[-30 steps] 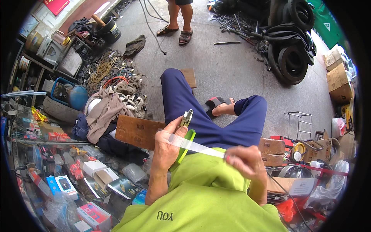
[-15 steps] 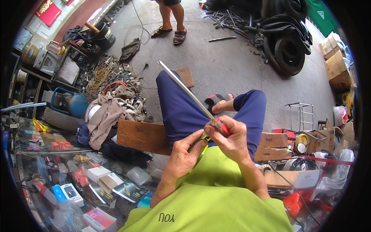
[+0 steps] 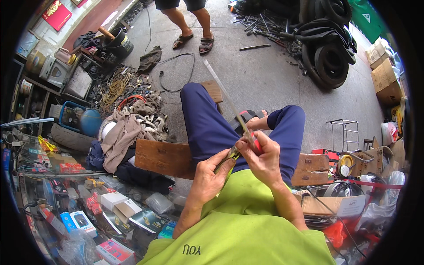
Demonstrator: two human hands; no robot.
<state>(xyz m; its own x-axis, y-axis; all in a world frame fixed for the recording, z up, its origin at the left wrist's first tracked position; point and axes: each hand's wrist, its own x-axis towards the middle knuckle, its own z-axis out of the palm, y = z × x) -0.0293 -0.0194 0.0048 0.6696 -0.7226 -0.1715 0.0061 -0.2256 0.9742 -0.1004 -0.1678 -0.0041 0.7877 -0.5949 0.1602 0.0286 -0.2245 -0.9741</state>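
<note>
My right hand is closed around the red handle of a tool with a long metal shaft; the shaft points up and to the left, blurred toward its tip. My left hand pinches a small yellow-green and black piece. The fingers cover much of that piece, so its kind does not show. Both hands meet above my lap, the red handle right beside the small piece.
A wooden bench is under me. Small boxes crowd the glass counter at left. Cables and rags lie beyond. Black tyres are piled at far right. Another person's sandaled feet stand ahead.
The long shaft has swung slightly to the right and its tip is now blurred. The other person has stepped nearer, and a black cable now lies looped on the floor.
</note>
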